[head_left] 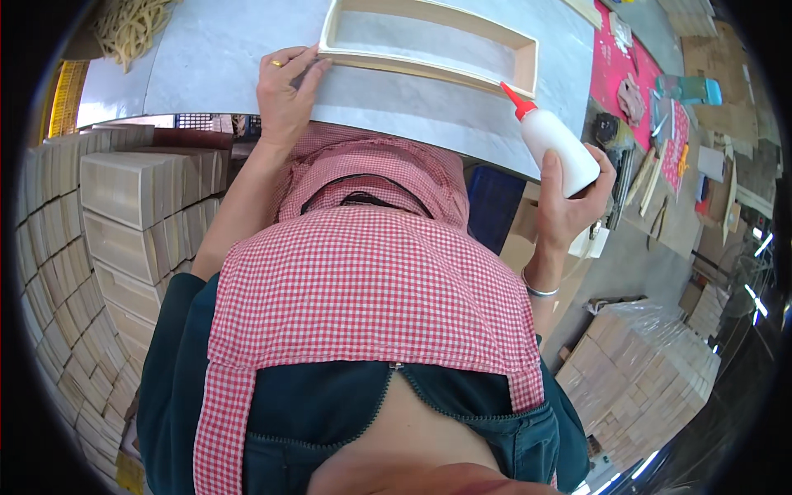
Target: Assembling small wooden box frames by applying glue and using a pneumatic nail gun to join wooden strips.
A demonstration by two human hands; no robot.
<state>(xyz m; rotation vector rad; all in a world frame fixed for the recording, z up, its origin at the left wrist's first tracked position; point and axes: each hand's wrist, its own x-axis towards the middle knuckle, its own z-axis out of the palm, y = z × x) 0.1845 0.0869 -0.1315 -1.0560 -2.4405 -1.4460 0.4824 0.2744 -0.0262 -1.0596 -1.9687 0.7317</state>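
Stacked boxes: pale wooden boxes fill the left side in leaning rows below the table edge; the outer rows blur into the dark rim.
Yellow strands: a bundle of pale yellow strands lies on the far left corner of the table, cut off by the frame's top.
Left hand: the left hand reaches up from a bare forearm and lies palm down on the grey table, fingers spread and pressed against the near left corner of the frame; a gold ring sits on one finger.
Wooden frame: a shallow rectangular wooden frame of light wood lies flat on the table, between the two hands, its far edge cut off at the top.
Apron: a red and white checked apron over a dark teal garment covers the middle and hides the table's near edge.
Right hand: the right hand is raised, wrist bent, fingers and thumb wrapped round the bottle's body; a silver bangle circles the wrist.
Glue bottle: a white squeeze bottle with a red pointed nozzle tilts up-left, its tip touching the frame's near right corner.
Right bench: a red mat with small tools and scraps, too small to identify.
Wrapped stack: light wooden pieces under clear film sit lower right.
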